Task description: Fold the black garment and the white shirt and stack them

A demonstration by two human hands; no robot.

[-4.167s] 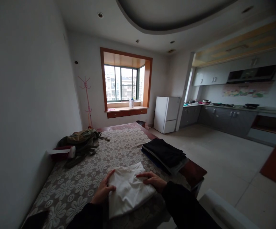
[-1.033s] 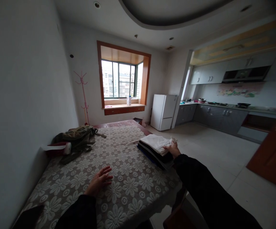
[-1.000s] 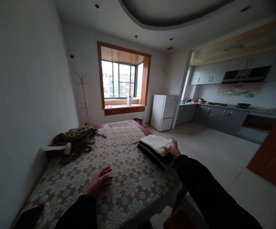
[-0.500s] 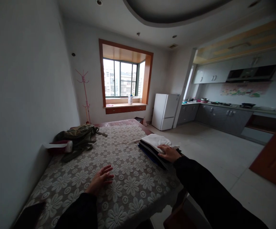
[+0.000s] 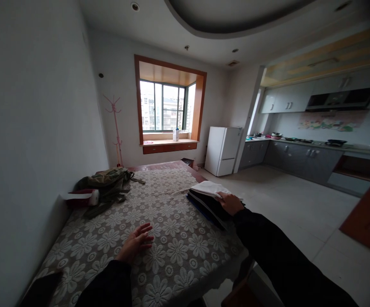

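A stack of folded clothes lies at the table's right edge, with a white folded garment (image 5: 208,187) on top of a black one (image 5: 205,204). A blue edge shows lower in the pile. My right hand (image 5: 231,203) is closed on the near right edge of the white garment, its fingers curled over the cloth. My left hand (image 5: 136,243) hovers over the floral tablecloth (image 5: 159,213), fingers apart, holding nothing. Whether it touches the cloth I cannot tell.
A dark green backpack (image 5: 108,183) and a dark red tissue pack (image 5: 84,198) lie on the left, by the wall. A dark flat object (image 5: 42,288) sits at the near left corner. Beyond the table stand a pink coat rack (image 5: 116,123) and white fridge (image 5: 223,149).
My right hand has shifted slightly right and its fingers have closed on the white garment's edge, exposing more black cloth below. The left hand stays almost still. The view has tilted slightly.
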